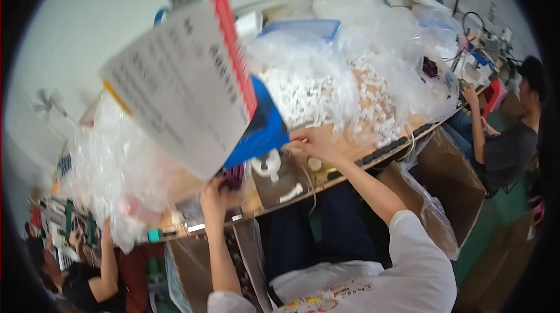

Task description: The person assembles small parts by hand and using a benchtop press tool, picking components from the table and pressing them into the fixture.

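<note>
My left hand [214, 199] is at the table's front edge, its fingers curled against a dark purple piece [234, 178]; the sheet above partly hides that piece. My right hand [315, 143] reaches over the table beside the heap of small white plastic parts [309, 97]. Its fingers are drawn together near the corner of a blue panel [265, 132], and what they pinch is too small to make out. Between my hands a white round part [267, 164] lies on a dark flat plate, with a small white piece [291, 193] closer to me.
A large printed sheet [181, 91] hangs low in front, covering part of the table. Clear plastic bags [122, 161] bulge at left and far right. An open cardboard box [449, 185] stands below the edge at right. People work at both ends.
</note>
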